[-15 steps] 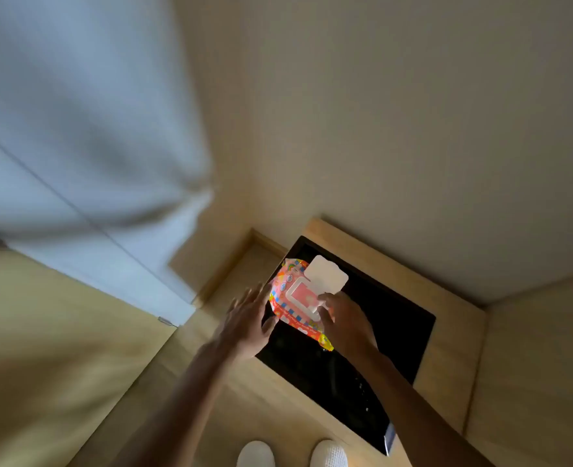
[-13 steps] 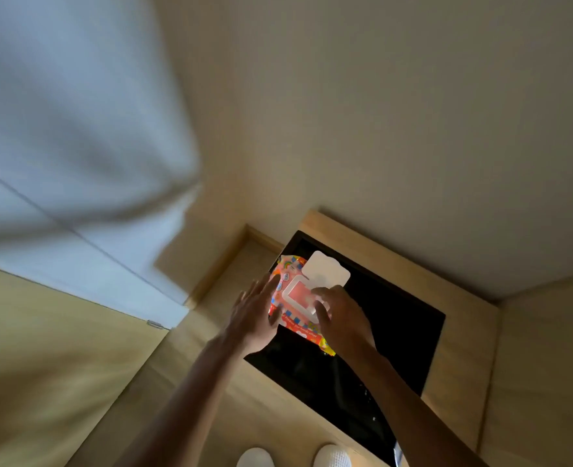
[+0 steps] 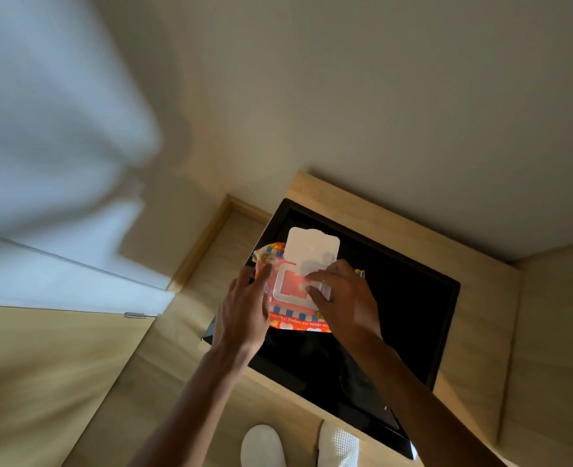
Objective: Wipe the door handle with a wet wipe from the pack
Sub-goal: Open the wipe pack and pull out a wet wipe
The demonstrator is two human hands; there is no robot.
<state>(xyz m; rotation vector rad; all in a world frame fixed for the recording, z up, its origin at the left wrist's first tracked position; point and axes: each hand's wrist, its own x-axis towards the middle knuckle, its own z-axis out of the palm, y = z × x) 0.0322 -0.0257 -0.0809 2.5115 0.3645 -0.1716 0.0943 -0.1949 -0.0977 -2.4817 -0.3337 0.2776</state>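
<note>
A colourful wet wipe pack [image 3: 288, 323] lies on a black glossy top [image 3: 410, 308], its white lid [image 3: 312, 246] flipped up and back. My left hand [image 3: 244, 315] presses flat on the pack's left side, fingers spread. Over the pack's opening, my right hand [image 3: 342, 301] has its fingertips down at the pink slot [image 3: 292, 281]. Whether a wipe is pinched there I cannot tell. No door handle shows; a small metal fitting [image 3: 136, 315] sits on the door edge at left.
The black top rests in a light wooden unit [image 3: 480, 264] set against a beige wall. A white door or panel [image 3: 59, 163] fills the upper left. Wooden floor and two white slippers [image 3: 265, 446] lie below.
The view has moved closer to the pack. My left hand has come to rest on the pack's left side, and my right fingertips have reached into the opening.
</note>
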